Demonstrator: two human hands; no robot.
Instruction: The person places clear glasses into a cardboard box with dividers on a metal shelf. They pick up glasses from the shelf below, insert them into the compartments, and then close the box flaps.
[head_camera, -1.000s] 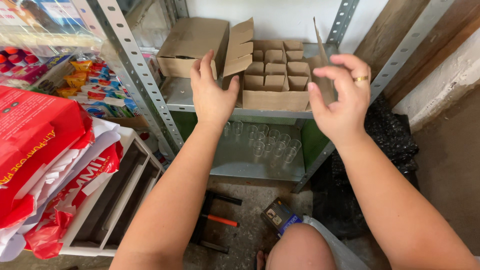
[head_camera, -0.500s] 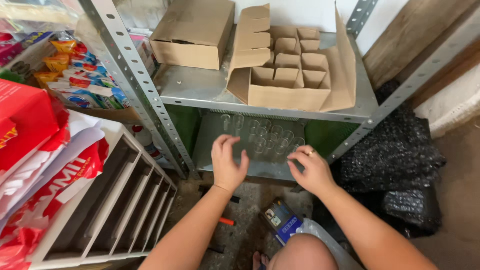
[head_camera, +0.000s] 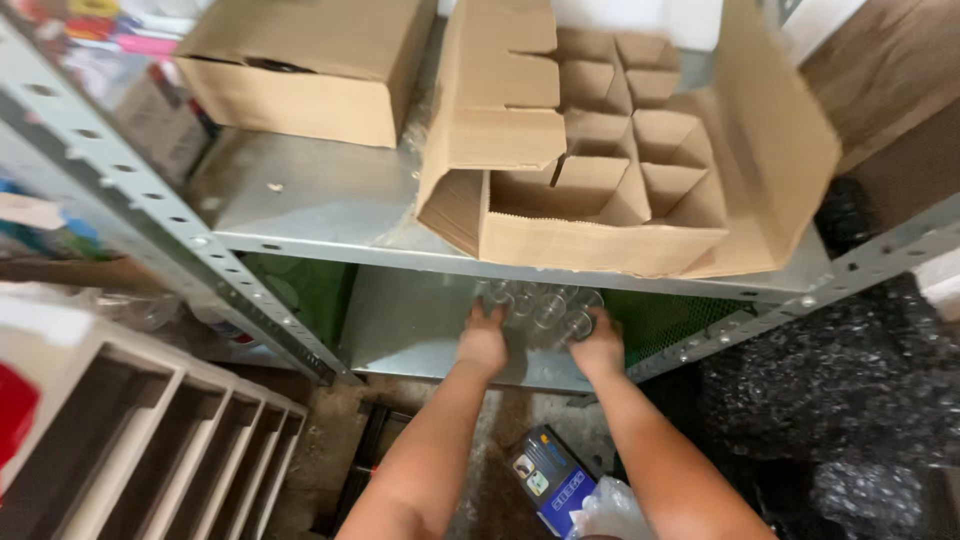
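In the head view, both arms are stretched down to the lower metal shelf (head_camera: 420, 330) of a grey steel rack. The left hand (head_camera: 483, 342) is laid at the left edge of a cluster of clear drinking glasses (head_camera: 545, 305), its fingers curled against the nearest glass; whether that glass is truly gripped cannot be told. The right hand (head_camera: 599, 350) is placed at the right edge of the cluster, fingers bent round a glass there, though the hold is too blurred to judge. On the upper shelf (head_camera: 330, 205), directly above the glasses, an open cardboard box with dividers (head_camera: 600, 215) is seen, flaps raised, compartments bare. A closed cardboard box (head_camera: 305, 70) is set to its left. A blue packet (head_camera: 550, 480) is lying on the floor between the forearms
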